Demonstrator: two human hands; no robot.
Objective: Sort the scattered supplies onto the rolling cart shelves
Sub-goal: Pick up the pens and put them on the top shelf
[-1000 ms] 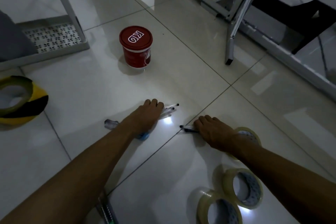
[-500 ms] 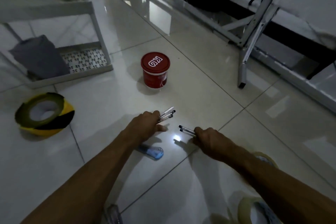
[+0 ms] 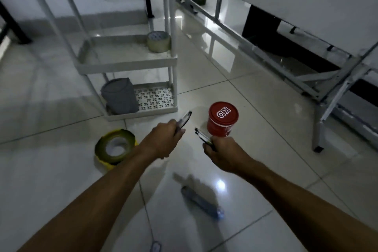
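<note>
White glossy floor tiles (image 3: 255, 108) lie beneath two bare forearms reaching forward. Left hand (image 3: 163, 141): fingers curled closed around a small bundle of pens (image 3: 184, 118), whose dark tips point up and to the far right. Right hand (image 3: 221, 153): likewise closed on a second bundle of pens (image 3: 202, 136), tips angled to the far left, so that the two bundles lean toward each other without touching. Just beyond the right hand stands a red lidded tub (image 3: 223, 119) with white lettering on its lid, upright on the floor. Left of the left hand, a yellow-and-black tape roll (image 3: 114, 147) lies flat on the tiles. Nearer the viewer, between the forearms, a blue translucent object (image 3: 200, 202) rests on the floor; its identity is blurred. Farther off stands the white rolling cart (image 3: 126, 63): its middle shelf carries a roll of clear packing tape (image 3: 158, 41) at the right edge, and its perforated bottom shelf holds a grey pouch (image 3: 119, 96) at the left. A metal table frame (image 3: 319, 92) occupies the far right.
</note>
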